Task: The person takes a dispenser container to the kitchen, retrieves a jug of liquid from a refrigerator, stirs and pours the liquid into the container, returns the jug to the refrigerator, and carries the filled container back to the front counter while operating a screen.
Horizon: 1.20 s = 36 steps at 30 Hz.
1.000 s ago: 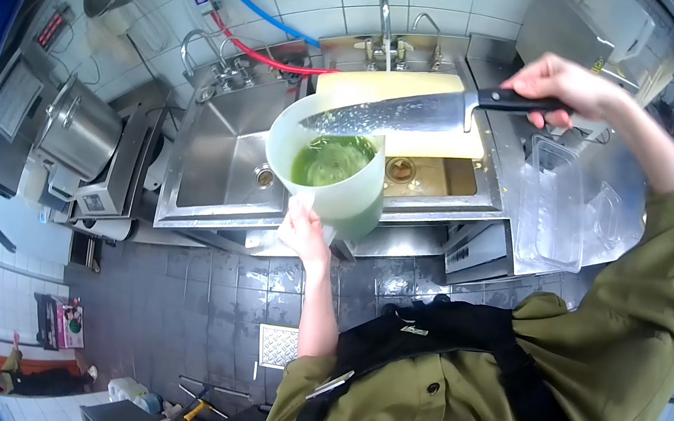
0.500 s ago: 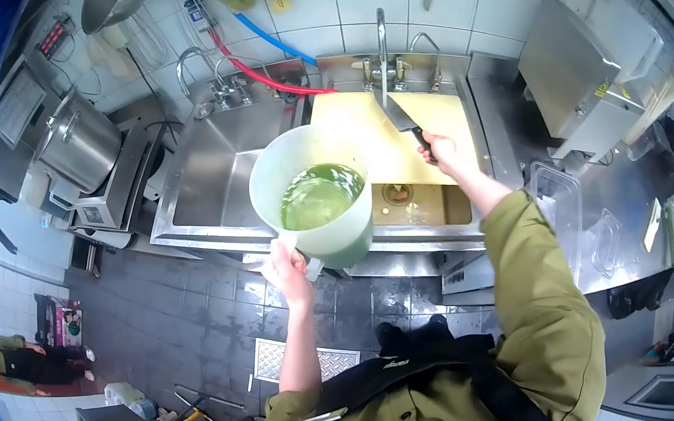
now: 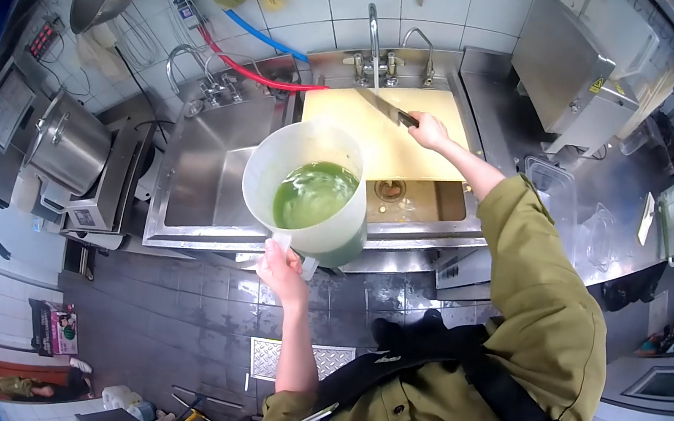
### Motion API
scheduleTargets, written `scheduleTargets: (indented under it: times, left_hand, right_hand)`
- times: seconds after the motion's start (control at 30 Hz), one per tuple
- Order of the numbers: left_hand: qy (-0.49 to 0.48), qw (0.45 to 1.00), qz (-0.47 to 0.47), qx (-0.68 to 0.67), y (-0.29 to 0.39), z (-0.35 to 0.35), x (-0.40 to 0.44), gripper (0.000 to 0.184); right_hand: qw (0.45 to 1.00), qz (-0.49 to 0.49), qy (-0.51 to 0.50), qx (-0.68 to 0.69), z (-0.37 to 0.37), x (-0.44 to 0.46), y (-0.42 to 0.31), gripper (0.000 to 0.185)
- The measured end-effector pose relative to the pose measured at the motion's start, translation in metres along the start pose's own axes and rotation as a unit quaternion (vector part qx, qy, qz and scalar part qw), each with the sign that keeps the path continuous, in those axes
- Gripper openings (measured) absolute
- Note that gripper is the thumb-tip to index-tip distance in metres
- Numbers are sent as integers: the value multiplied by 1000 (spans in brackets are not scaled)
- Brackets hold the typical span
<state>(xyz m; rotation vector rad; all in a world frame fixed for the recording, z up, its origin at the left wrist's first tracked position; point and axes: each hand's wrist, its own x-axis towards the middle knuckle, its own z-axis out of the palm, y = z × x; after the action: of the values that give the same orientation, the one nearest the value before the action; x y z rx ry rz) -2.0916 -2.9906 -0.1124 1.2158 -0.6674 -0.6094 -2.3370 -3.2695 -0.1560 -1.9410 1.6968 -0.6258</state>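
The grip of the left hand [image 3: 283, 275] was clamped on the jug [image 3: 343, 240], held up by the sink [image 3: 423, 235], green liquid [image 3: 313, 197] already inside. The right hand [image 3: 431, 131] clasped the knife [image 3: 388, 109] over the board [image 3: 416, 160], the tap [image 3: 374, 32] running; neither jug nor knife was set down yet.

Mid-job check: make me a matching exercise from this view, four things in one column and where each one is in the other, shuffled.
Things:
1. Pitcher
2. Knife
3. Yellow board
4. Metal pot

Places:
A. Partly covers the right sink
B. In the right grip, held by its black handle
C. Stands left of the left sink
D. In the left grip, with green liquid inside

Right pairs: 1-D, 2-B, 3-A, 4-C.
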Motion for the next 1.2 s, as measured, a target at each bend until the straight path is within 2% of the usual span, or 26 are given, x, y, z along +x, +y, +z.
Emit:
scheduleTargets:
  times: [0.03,0.07,0.2,0.3,0.4,0.53,0.63,0.73,0.8,0.83,0.9,0.97,1.0,1.03,1.1,1.17,1.2]
  left_hand:
    - [0,1000,1,4,0,1,1,48]
    - [-5,1000,5,4,1,1,1,48]
    - [5,1000,-8,-3,5,3,-2,48]
    - [18,1000,-21,6,5,5,2,49]
    - [14,1000,-15,16,1,1,0,46]
    - [26,999,-3,21,2,3,-3,46]
    - [41,999,-10,15,-1,2,-2,45]
    - [49,998,5,24,1,4,-5,45]
    - [53,998,-13,22,4,7,-6,44]
    - [60,998,-20,18,5,9,-6,44]
    - [63,998,-25,4,2,7,-6,43]
    - [63,998,-20,-8,1,4,-4,43]
    - [65,998,-21,-15,1,2,-5,43]
    - [68,997,-22,-20,2,1,-6,43]
    - [73,997,-17,-30,6,-5,-4,44]
    - [81,996,-16,-35,14,-12,-8,45]
    - [80,995,-13,-51,17,-15,-10,46]
  right_hand:
    - [988,-73,26,-132,-2,3,2,42]
    - [954,-143,51,-259,-2,3,5,48]
    - [959,-119,23,-255,26,-1,22,58]
    - [972,-92,31,-213,56,2,35,55]
    - [967,-117,71,-216,68,14,39,49]
    - [970,-136,67,-191,63,25,39,45]
    - [973,-97,79,-194,58,-2,29,43]
    - [989,-41,102,-94,38,-48,42,43]
    - [980,8,189,53,48,-92,67,39]
    - [964,25,232,124,52,-113,75,38]
    - [894,138,230,359,57,-151,81,34]
    - [821,186,268,469,62,-164,87,31]
    - [801,217,259,494,64,-163,91,28]
    - [809,226,245,484,63,-162,88,26]
    - [852,217,191,437,79,-154,90,25]
    - [893,202,193,353,96,-151,60,23]
    - [896,201,164,361,107,-150,45,23]
